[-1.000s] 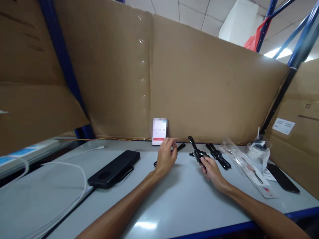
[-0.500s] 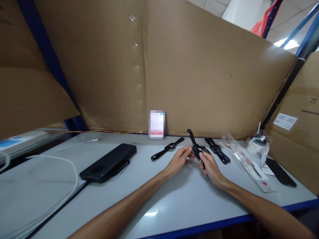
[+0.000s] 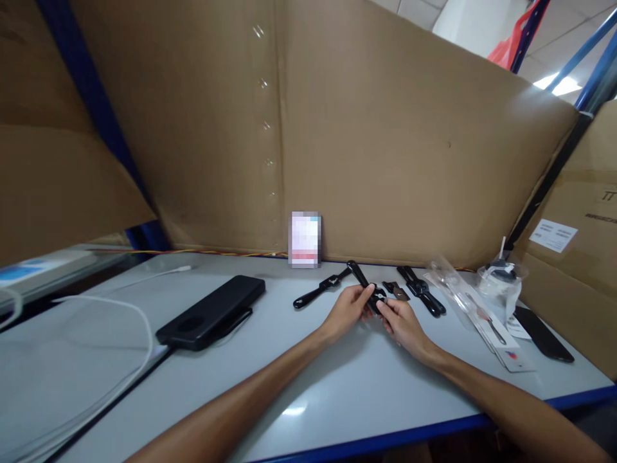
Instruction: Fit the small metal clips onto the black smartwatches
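Between my two hands a black spokeshave (image 3: 360,278) is held above the table, tilted, one handle pointing up and to the left. My left hand (image 3: 348,308) pinches it near the middle of its body. My right hand (image 3: 403,326) has its fingers closed on the lower end, hiding that handle. Left of the hands, another black spokeshave (image 3: 315,294) lies on the table. To the right are black spokeshaves (image 3: 420,292) lying close together; their exact number is hard to tell. Just beyond my right hand lie small flat metal plates (image 3: 399,292), dark and brownish.
On the white table (image 3: 202,399) a black power bank-like block (image 3: 212,312) lies left, near a white cable (image 3: 139,308). A screen (image 3: 304,239) leans against the cardboard wall (image 3: 385,141). Plastic-packed items (image 3: 475,308), a wrapped cup-like thing (image 3: 501,276) and a black phone (image 3: 544,334) are right.
The held spokeshave has tipped further left and lower, its upper handle now near the left spokeshave. My right hand has shifted slightly left, and the small plates behind are more exposed.
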Demonstrator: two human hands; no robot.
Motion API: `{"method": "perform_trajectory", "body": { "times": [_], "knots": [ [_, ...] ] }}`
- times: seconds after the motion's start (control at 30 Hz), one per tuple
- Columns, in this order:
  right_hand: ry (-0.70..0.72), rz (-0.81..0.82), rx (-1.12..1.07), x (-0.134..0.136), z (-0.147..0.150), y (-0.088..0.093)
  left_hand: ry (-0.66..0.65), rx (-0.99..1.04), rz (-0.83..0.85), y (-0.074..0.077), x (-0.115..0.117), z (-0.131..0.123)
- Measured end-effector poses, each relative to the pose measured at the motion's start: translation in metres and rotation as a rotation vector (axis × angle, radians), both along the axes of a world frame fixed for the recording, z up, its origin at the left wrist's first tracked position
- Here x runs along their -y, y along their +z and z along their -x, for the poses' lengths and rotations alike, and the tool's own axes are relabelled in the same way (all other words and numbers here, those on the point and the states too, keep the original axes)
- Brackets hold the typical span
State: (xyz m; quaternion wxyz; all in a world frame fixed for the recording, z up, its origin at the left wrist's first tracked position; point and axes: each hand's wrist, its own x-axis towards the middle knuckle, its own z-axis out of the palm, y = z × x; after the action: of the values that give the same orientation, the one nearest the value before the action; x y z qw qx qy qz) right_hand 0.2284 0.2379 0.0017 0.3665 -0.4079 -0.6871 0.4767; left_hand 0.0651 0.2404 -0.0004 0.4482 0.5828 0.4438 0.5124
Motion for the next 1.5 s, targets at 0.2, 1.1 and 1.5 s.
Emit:
{"method": "perform_trajectory", "body": {
  "times": [0.2,1.1,1.5],
  "knots": [
    [0.035,-0.035,0.003,-0.001,0.0,-0.006,-0.006,-0.086,-0.01,0.002,0.001,0.005],
    [-0.037,0.056,-0.089,0.004,-0.001,0.006,-0.136,0.131,0.022,0.011,0.012,0.002],
    [0.215,0.168,-0.107,0.004,0.0,0.006,0.052,0.064,-0.001,-0.002,0.006,-0.005]
  ]
}}
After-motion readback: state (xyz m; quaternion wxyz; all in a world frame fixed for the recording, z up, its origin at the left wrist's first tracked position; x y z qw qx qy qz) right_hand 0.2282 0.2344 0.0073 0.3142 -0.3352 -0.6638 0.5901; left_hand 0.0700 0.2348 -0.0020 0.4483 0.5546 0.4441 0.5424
